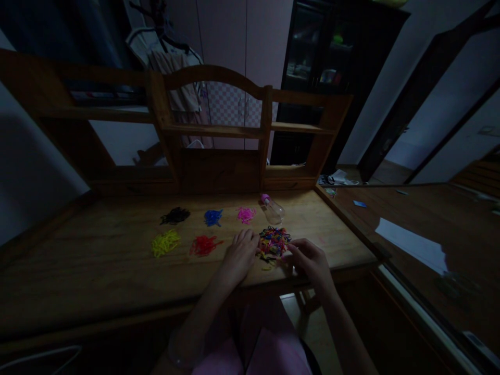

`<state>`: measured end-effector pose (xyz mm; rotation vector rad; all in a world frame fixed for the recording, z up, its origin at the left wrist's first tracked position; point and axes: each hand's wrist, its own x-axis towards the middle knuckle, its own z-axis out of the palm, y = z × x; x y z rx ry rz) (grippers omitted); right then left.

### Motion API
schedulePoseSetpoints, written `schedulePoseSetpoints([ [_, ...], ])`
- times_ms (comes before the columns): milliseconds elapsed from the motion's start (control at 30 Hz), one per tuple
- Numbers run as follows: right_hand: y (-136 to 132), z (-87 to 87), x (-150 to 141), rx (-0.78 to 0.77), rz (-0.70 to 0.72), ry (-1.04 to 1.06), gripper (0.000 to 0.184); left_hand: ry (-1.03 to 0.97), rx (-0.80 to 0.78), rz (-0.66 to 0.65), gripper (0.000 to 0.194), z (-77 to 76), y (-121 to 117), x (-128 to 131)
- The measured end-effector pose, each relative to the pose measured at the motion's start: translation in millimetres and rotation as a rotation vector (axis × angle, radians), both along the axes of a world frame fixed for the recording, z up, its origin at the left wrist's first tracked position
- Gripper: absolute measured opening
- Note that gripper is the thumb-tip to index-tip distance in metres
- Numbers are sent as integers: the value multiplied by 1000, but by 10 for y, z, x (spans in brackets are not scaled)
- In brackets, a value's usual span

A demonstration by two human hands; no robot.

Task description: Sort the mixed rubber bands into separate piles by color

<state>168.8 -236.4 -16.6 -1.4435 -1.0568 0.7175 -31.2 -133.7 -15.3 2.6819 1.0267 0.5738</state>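
Observation:
A mixed heap of small coloured bands (pixel 274 241) lies on the wooden desk (pixel 117 271) near its front edge. My left hand (pixel 240 253) rests flat beside the heap's left side, fingers stretched toward it. My right hand (pixel 308 259) sits at the heap's right edge with its fingers curled in a pinch; what they hold is too small to make out. Sorted piles lie to the left: black (pixel 175 215), blue (pixel 213 216), pink (pixel 246 214), yellow (pixel 165 242) and red (pixel 204 245).
A clear small bottle with a pink cap (pixel 272 208) lies behind the heap. A wooden shelf unit (pixel 219 130) rises along the desk's back. A second dark table (pixel 422 234) with a white sheet (pixel 412 245) adjoins on the right. The room is dim.

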Motion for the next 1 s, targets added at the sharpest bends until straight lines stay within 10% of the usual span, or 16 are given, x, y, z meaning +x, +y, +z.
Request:
schedulePoseSetpoints([
  [1000, -19, -14, 47, 25, -37, 127, 36, -812, -817, 33, 26, -41, 257, 31],
])
